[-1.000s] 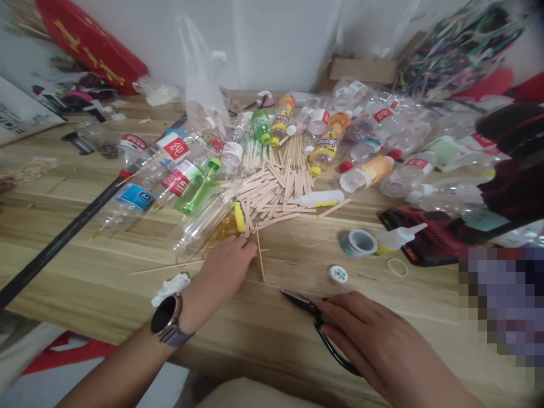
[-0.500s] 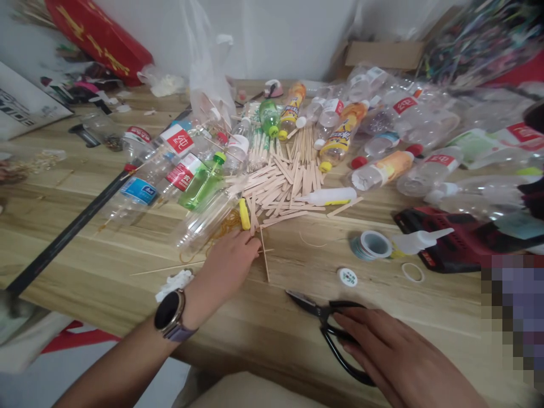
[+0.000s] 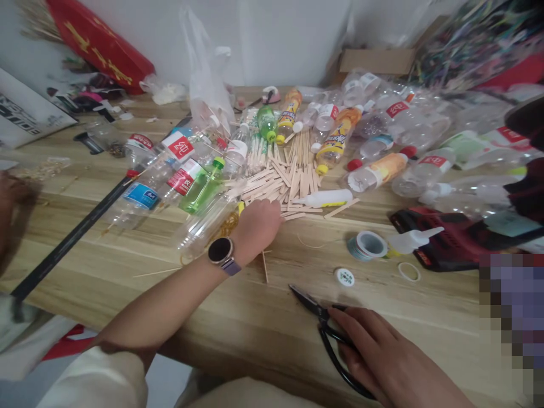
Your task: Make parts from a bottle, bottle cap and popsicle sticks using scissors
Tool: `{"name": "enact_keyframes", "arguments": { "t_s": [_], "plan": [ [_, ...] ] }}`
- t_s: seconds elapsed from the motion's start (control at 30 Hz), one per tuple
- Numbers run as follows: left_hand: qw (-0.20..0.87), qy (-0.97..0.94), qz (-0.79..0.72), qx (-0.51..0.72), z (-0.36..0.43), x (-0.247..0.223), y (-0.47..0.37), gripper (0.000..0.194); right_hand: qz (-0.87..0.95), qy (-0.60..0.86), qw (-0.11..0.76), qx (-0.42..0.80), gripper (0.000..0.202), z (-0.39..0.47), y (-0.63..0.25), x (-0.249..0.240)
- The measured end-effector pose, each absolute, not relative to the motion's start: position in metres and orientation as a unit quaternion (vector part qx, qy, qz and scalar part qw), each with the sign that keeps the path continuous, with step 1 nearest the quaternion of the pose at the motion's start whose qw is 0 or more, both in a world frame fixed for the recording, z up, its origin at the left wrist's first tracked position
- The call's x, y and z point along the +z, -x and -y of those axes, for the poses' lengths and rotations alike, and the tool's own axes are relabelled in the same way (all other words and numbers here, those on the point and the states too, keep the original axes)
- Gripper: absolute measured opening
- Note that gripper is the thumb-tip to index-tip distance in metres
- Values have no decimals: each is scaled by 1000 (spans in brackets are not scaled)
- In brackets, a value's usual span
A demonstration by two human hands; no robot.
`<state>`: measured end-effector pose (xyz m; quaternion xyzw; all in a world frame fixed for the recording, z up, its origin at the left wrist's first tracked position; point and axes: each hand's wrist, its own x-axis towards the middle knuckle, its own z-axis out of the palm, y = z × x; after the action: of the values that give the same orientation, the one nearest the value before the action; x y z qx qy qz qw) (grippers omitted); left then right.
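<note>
My left hand (image 3: pixel 258 225), with a watch (image 3: pixel 221 249) on its wrist, reaches to the near edge of a pile of flat wooden craft sticks (image 3: pixel 272 184). Its fingertips are hidden behind the knuckles, so I cannot see whether they hold a stick. My right hand (image 3: pixel 378 345) is closed around the black handle of a pair of scissors (image 3: pixel 325 323), which lies on the table with blades pointing away to the left. Just below my left hand a thin wooden stick (image 3: pixel 265 266) lies on the tabletop. A glue bottle (image 3: pixel 325 198) rests against the pile.
Plastic bottles (image 3: pixel 335 141) crowd the back and right. More bottles, a green one (image 3: pixel 202 187) among them, lie at left beside a long black bar (image 3: pixel 72 238). Near my right hand are a tape roll (image 3: pixel 368 246), a white cap (image 3: pixel 344 276) and a red-black power tool (image 3: pixel 425 243).
My left hand has moved forward and right, from beside the thin stick to the craft-stick pile. My right hand has closed further around the scissors' handle. Another person's hand appears at the left edge.
</note>
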<state>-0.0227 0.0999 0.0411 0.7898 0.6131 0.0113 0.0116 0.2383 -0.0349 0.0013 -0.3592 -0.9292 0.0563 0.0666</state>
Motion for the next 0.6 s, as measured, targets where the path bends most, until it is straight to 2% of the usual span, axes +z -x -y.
{"name": "enact_keyframes", "arguments": {
  "t_s": [0.1, 0.2, 0.33, 0.4, 0.47, 0.53, 0.6],
  "plan": [
    [0, -782, -623, 0, -110, 34, 18, 21, 922, 371, 83, 79, 45, 36, -237, 7],
    [-17, -769, -640, 2, -109, 40, 23, 27, 908, 388, 119, 108, 40, 38, -236, 12],
    [-41, -742, -669, 18, -93, 70, 39, 30, 857, 427, 234, 169, 28, 39, -231, 17],
    [-44, -728, -683, 43, -77, 87, 48, 29, 822, 453, 261, 227, 25, 40, -230, 18],
    [10, -709, -697, 107, -57, 100, 55, 22, 792, 473, 259, 287, 29, 41, -231, 18],
    [127, -703, -677, 175, -34, 103, 58, 18, 773, 489, 255, 313, 36, 43, -235, 18],
    [257, -702, -640, 178, -12, 96, 54, 23, 771, 503, 254, 296, 38, 44, -240, 19]
  ]
}}
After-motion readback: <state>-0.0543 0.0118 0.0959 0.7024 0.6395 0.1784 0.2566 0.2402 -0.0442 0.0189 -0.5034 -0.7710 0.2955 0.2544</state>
